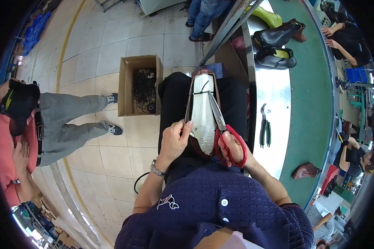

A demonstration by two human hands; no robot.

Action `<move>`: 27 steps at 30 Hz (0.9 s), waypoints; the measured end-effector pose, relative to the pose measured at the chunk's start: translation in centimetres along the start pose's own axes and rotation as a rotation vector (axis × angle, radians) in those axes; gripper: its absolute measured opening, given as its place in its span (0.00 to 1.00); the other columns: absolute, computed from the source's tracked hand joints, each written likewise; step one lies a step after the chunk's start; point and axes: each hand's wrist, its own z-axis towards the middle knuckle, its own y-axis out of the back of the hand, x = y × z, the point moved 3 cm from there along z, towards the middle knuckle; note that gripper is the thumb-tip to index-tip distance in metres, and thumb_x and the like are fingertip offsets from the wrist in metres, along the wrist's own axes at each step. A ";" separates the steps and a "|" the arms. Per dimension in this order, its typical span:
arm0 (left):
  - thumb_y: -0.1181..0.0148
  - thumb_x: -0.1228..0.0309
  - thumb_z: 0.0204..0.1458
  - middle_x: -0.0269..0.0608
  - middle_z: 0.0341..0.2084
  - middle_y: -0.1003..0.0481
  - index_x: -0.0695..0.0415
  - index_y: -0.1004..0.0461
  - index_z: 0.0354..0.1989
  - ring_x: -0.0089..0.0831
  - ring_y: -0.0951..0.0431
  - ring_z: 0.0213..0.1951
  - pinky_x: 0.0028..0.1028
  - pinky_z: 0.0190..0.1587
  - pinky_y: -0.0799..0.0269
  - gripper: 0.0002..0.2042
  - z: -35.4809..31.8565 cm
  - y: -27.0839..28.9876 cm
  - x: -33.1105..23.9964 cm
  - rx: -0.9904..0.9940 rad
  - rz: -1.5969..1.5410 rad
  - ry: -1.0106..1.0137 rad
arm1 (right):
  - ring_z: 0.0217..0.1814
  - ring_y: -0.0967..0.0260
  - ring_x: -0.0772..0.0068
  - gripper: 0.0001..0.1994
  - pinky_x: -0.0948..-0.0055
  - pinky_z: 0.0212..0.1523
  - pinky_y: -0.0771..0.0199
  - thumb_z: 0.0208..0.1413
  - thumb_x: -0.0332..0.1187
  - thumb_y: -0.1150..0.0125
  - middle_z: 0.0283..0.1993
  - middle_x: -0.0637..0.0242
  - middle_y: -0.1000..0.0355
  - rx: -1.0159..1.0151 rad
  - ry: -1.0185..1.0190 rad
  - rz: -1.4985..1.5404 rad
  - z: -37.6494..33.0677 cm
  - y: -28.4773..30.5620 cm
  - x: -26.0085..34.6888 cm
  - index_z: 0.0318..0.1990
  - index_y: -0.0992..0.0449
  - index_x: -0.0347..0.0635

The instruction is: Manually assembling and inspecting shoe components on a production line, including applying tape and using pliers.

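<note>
Two hands are working one upturned brown shoe [203, 110] (stiff-soled, light, probably best held at its sides): left hand [175, 139] clamping its edge, right hand [232, 147] closed through red-handled scissors [224, 133].

Both forearms come up from the lower edge over the dark blue sweater and bend toward each other. The left hand [175, 139], with a metal watch on its wrist, is closed around the left edge of the upturned shoe [202, 118], the fingertips lying on its pale sole. The right hand [232, 147] is at the right edge of the shoe, fingers through the red handles of the scissors [224, 133], blades pointing away from the body over the sole.
</note>
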 end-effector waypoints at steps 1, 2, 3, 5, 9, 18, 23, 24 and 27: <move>0.47 0.65 0.61 0.43 0.25 0.25 0.65 0.26 0.43 0.25 0.30 0.26 0.25 0.31 0.33 0.13 0.4 0.1 -0.4 0.014 -0.028 -0.014 | 0.13 0.39 0.80 0.31 0.80 0.14 0.38 0.61 0.64 0.58 0.13 0.71 0.40 -0.015 -0.007 -0.052 -0.1 0.0 -0.3 0.26 0.33 0.40; 0.47 0.67 0.60 0.46 0.42 0.23 0.65 0.32 0.56 0.30 0.24 0.43 0.26 0.48 0.31 0.19 0.7 -0.1 -1.2 -0.006 -0.201 -0.020 | 0.13 0.38 0.82 0.26 0.80 0.13 0.40 0.61 0.57 0.50 0.14 0.72 0.39 -0.120 0.069 -0.129 -0.2 0.2 -0.9 0.28 0.32 0.40; 0.45 0.68 0.59 0.52 0.55 0.29 0.65 0.37 0.62 0.35 0.29 0.57 0.30 0.58 0.36 0.24 1.4 0.0 -0.6 -0.015 -0.050 -0.105 | 0.13 0.38 0.82 0.26 0.80 0.13 0.40 0.61 0.57 0.50 0.14 0.72 0.39 -0.120 0.065 -0.122 -0.7 0.1 -1.2 0.28 0.32 0.40; 0.40 0.70 0.54 0.53 0.61 0.35 0.62 0.38 0.63 0.44 0.34 0.61 0.35 0.63 0.41 0.28 3.5 0.2 -3.0 -0.248 0.115 -0.340 | 0.13 0.39 0.83 0.20 0.80 0.14 0.42 0.61 0.50 0.44 0.14 0.76 0.39 -0.190 0.225 -0.108 -2.1 0.9 -0.5 0.29 0.30 0.40; 0.37 0.72 0.51 0.50 0.57 0.31 0.64 0.26 0.51 0.43 0.33 0.60 0.38 0.62 0.39 0.18 6.5 -0.6 -5.3 -0.304 0.442 -0.538 | 0.27 0.33 0.82 0.14 0.79 0.28 0.33 0.57 0.40 0.37 0.23 0.69 0.32 -0.440 0.255 -0.273 -2.6 6.2 -1.8 0.35 0.27 0.37; 0.36 0.78 0.50 0.42 0.31 0.22 0.64 0.24 0.31 0.37 0.21 0.33 0.28 0.37 0.26 0.04 3.3 2.0 -8.0 -0.418 0.203 -0.624 | 0.29 0.30 0.69 0.24 0.68 0.32 0.31 0.51 0.45 0.33 0.28 0.59 0.26 -1.203 -0.010 -0.733 -4.3 20.6 -10.6 0.49 0.23 0.34; 0.48 0.75 0.60 0.51 0.38 0.23 0.69 0.27 0.36 0.34 0.23 0.40 0.29 0.45 0.27 0.08 2.6 10.4 -11.1 -0.837 -0.085 -0.576 | 0.46 0.27 0.53 0.25 0.58 0.49 0.30 0.50 0.40 0.34 0.43 0.52 0.24 -1.377 -0.076 -0.952 -5.7 26.2 -15.8 0.54 0.27 0.37; 0.47 0.75 0.60 0.50 0.40 0.23 0.69 0.26 0.39 0.33 0.23 0.42 0.29 0.47 0.28 0.08 3.2 12.0 -10.6 -0.891 -0.030 -0.507 | 0.48 0.28 0.52 0.24 0.58 0.50 0.31 0.51 0.39 0.35 0.44 0.52 0.25 -1.384 -0.092 -0.955 -5.5 26.5 -16.1 0.55 0.28 0.37; 0.44 0.74 0.58 0.54 0.46 0.24 0.71 0.24 0.44 0.34 0.23 0.47 0.27 0.52 0.30 0.12 6.3 14.8 -4.8 -0.795 0.285 -0.399 | 0.52 0.30 0.52 0.23 0.59 0.53 0.31 0.54 0.39 0.38 0.48 0.52 0.26 -1.366 -0.155 -0.974 -5.3 27.7 -17.2 0.55 0.28 0.39</move>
